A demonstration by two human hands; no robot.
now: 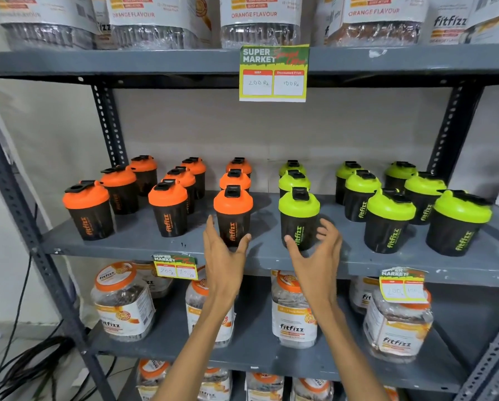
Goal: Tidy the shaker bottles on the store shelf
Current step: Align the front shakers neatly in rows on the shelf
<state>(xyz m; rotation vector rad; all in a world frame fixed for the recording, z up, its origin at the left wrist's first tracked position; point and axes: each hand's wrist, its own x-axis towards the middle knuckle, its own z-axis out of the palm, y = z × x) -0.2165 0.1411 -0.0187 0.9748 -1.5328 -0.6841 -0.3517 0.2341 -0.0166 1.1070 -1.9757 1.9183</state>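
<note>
your left hand (pixel 223 256) cups the front orange-lidded shaker (pixel 233 217), thumb and fingers spread against its smooth black body. your right hand (pixel 314 250) is open beside the green-lidded shaker (pixel 298 218); contact unclear. both stand on the grey metal shelf (pixel 144 241).

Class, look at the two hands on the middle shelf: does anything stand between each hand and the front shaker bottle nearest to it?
Nothing visible does. The left hand is open at the front orange-lidded shaker, and the right hand is open at the front green-lidded shaker.
</note>
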